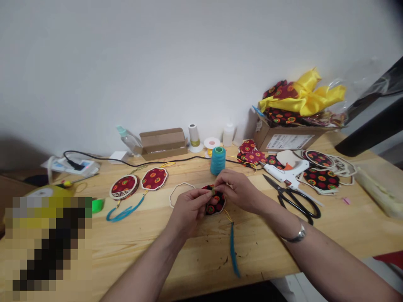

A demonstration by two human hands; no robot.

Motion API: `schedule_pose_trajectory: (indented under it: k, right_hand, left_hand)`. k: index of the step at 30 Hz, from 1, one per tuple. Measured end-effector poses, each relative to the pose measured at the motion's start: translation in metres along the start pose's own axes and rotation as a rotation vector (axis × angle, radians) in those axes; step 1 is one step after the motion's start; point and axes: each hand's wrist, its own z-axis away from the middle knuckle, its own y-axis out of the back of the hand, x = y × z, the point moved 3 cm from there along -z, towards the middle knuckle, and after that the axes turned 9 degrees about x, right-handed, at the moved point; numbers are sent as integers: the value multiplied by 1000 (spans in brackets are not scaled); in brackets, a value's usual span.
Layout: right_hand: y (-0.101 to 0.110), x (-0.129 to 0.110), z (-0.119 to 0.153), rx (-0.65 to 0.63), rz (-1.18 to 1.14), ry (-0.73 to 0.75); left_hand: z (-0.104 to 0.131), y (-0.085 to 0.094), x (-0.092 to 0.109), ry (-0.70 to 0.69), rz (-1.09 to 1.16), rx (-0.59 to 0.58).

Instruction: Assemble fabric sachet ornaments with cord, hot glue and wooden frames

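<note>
My left hand (190, 209) is closed on the edge of a scalloped pendant (218, 206) of black fabric with red and orange flower prints. Over its top, the fingertips of my right hand (237, 191) are pinched together, meeting those of the left. Something small and greenish shows between the fingertips, too small to name. From the pendant's lower edge a yellow cord leads to a blue tassel (233, 249) lying on the table. Beside my left hand lies a pale scalloped frame (172, 193), partly covered by it. A cone of blue thread (218, 161) stands just behind my hands.
Two red pendants (155, 178) with blue tassels lie left. Black-handled scissors (291, 197) and a white glue gun (288, 174) lie right, near stacked fabric pieces (323, 178). A cardboard box (283, 140) stands behind. A black cable (135, 164) crosses the table (132, 251).
</note>
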Motion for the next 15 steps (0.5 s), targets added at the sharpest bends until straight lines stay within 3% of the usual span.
schedule_pose_trajectory:
  k: [15]
  right_hand:
    - [1,-1,0,-3,19,-3]
  left_hand:
    - [-2,2,0,-19,-39,-7]
